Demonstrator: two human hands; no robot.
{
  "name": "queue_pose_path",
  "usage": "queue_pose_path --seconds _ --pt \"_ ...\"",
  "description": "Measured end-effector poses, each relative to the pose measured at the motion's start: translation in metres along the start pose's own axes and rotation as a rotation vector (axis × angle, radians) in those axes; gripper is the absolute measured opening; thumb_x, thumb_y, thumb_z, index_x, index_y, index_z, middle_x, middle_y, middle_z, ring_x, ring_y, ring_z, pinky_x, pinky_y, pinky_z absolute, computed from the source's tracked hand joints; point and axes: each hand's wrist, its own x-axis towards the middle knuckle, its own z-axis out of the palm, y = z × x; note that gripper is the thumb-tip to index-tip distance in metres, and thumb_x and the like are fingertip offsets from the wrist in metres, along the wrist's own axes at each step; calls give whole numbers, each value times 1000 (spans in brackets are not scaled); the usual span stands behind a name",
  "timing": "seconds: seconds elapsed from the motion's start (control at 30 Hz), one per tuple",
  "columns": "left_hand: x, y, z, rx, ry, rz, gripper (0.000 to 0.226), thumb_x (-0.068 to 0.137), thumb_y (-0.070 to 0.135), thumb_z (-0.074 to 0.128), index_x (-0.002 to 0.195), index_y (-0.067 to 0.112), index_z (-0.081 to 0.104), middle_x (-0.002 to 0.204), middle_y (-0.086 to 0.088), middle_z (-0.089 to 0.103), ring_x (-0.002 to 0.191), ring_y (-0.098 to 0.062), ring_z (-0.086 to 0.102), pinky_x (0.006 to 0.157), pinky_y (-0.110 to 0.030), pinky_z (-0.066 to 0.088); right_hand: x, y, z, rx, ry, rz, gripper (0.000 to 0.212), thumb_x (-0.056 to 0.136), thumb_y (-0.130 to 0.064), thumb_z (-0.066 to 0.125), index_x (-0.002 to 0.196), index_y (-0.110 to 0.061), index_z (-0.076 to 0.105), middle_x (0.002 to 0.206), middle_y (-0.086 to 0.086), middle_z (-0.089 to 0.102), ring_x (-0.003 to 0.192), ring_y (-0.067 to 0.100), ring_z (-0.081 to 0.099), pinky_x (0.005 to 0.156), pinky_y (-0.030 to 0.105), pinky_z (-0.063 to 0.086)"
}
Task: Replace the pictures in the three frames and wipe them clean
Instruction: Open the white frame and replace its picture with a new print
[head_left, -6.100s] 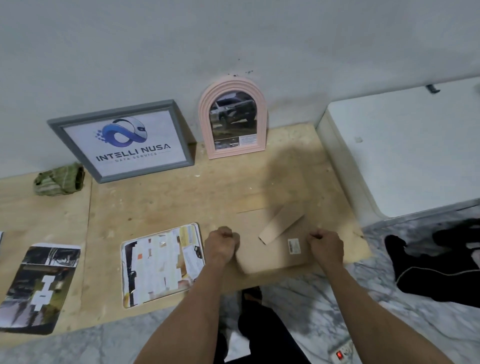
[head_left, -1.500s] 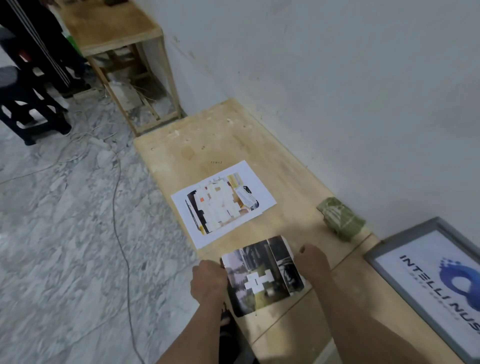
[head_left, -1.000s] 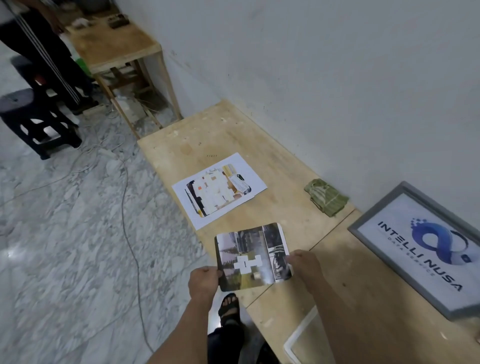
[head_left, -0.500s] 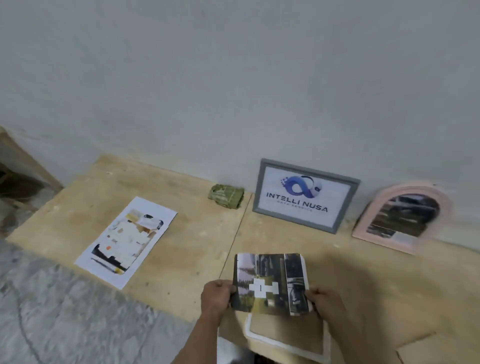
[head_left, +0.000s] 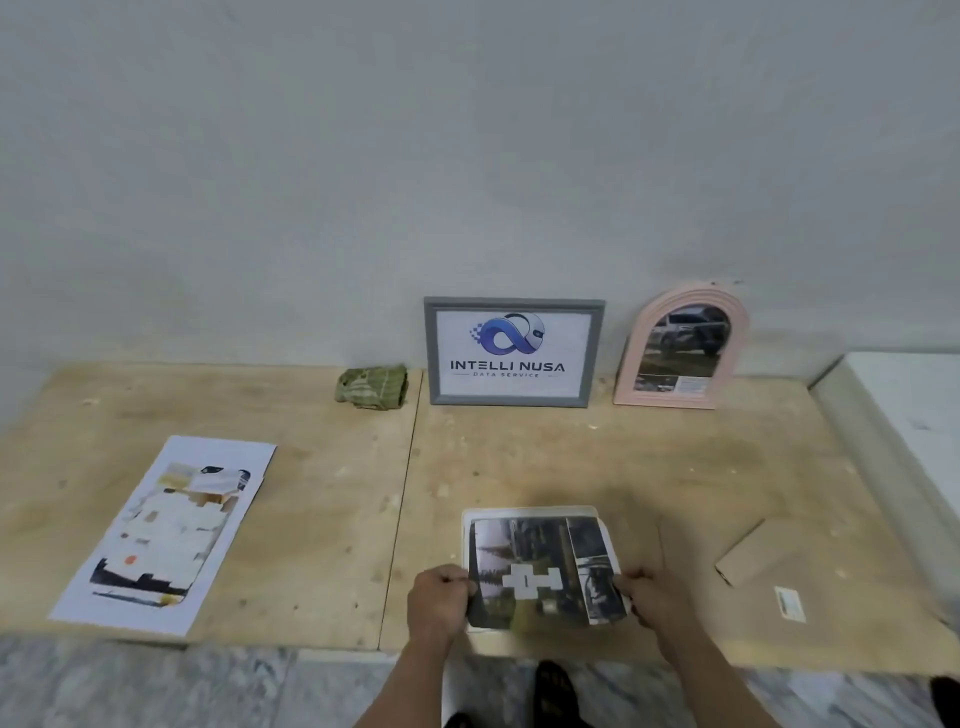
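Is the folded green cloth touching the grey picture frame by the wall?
Apart. The head view shows a narrow strip of bare wood between the green cloth and the grey frame, which leans against the wall.

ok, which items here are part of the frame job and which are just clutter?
Job:
dark photo print, held by left hand and right hand
white frame under it
grey frame
pink arched frame
backing board
green cloth

Probably spare:
loose print
white cabinet
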Motion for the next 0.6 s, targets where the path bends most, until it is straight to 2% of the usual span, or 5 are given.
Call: queue_pose_path --seconds 0.13,0.3,0.6 --pt "12 5 0 -1 19 10 15 75 5 71 74 18 78 80 -5 77 72 -24 64 76 -38 57 2 -2 4 20 11 -9 8 82 -9 68 80 -8 61 66 4 53 57 16 43 52 26 31" --pt "13 13 2 -5 41 14 20 78 3 68 73 20 77 82 -3 76 78 -26 67 76 -37 55 7 -6 8 19 15 -47 8 80 -3 69 77 -4 61 61 5 55 52 14 44 50 24 31" --pt "6 19 12 -9 84 -40 27 82 2 69 69 26 71 82 2 73 86 -28 69 86 -39 57 24 -9 6 -19 41 -85 2 81 -2 68 80 -2 67 67 5 64 58 13 54 51 25 37"
